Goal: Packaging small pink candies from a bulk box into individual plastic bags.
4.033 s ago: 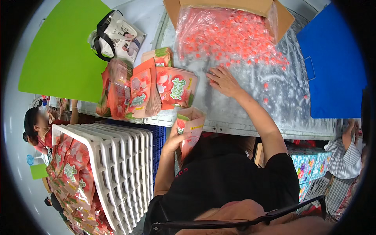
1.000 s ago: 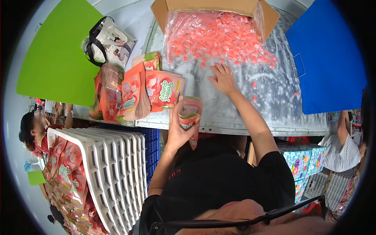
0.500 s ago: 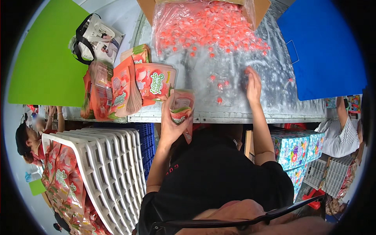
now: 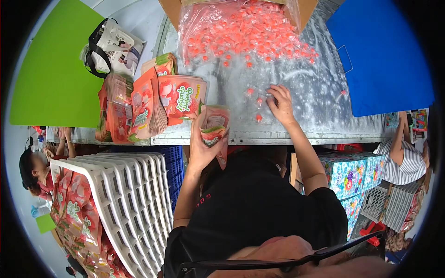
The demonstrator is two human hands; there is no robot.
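My left hand is closed around a pink and green stand-up pouch at the table's front edge. The pouch is upright with its mouth spread wide. To its right, my right hand is low over the metal tabletop, fingers curled together; whatever they hold is hidden. Beside its fingertips lie a few small red wrapped candies. Behind them a big heap of the same candies spills from a clear plastic liner in a cardboard box. Left of my left hand are stacks of flat pouches.
A green board is at left, beside a white tote bag. A blue board with a wire handle is at right. Below are a white plastic crate of pouches and colourful cartons. Other people work at both sides.
My right hand has moved left and toward me, its fingers now curled, and covers the spot where one loose candy lay. My left hand keeps the pouch in place.
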